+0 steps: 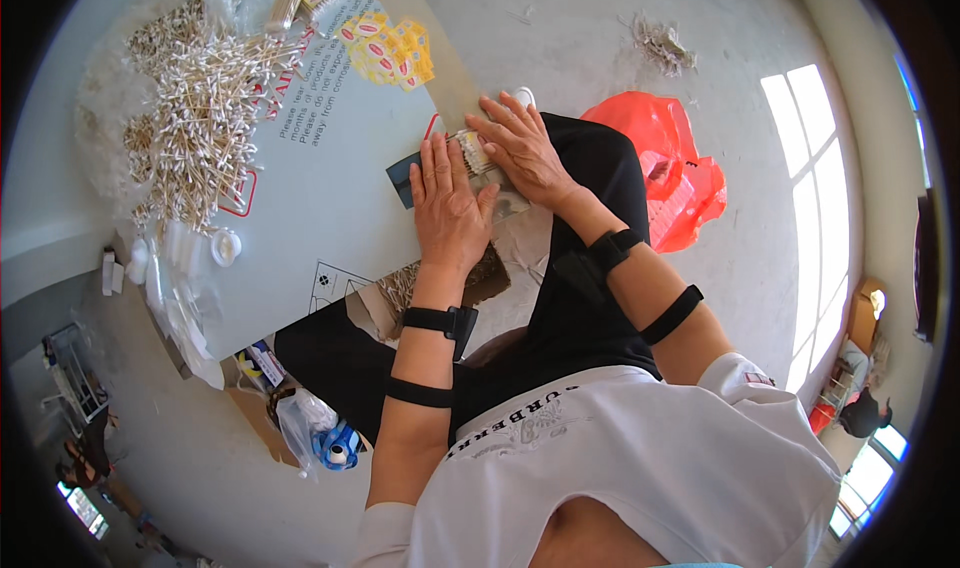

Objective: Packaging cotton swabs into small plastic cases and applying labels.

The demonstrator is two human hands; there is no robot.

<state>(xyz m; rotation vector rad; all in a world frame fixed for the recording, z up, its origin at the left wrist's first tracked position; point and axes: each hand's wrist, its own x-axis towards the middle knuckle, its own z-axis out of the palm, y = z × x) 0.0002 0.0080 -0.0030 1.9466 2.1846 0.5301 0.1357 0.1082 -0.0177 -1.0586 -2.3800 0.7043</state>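
My left hand (450, 213) lies flat with its fingers stretched out, at the table's near right edge. My right hand (525, 158) is beside it, its fingers extended too. Between them is a small bundle of cotton swabs (472, 151), partly hidden under the fingers, with what looks like clear plastic around it. A dark blue flat piece (401, 178) sticks out to the left of my left hand. On the left of the table a big heap of loose cotton swabs (200, 98) spills from a clear plastic bag (105, 138).
Yellow-and-white labels (390, 53) and small swab packs (300, 6) lie on the grey table (300, 218). A white round tub (226, 247) stands near its left edge. An open cardboard box (490, 276) is below my left wrist. A red plastic bag (665, 168) lies right of my leg.
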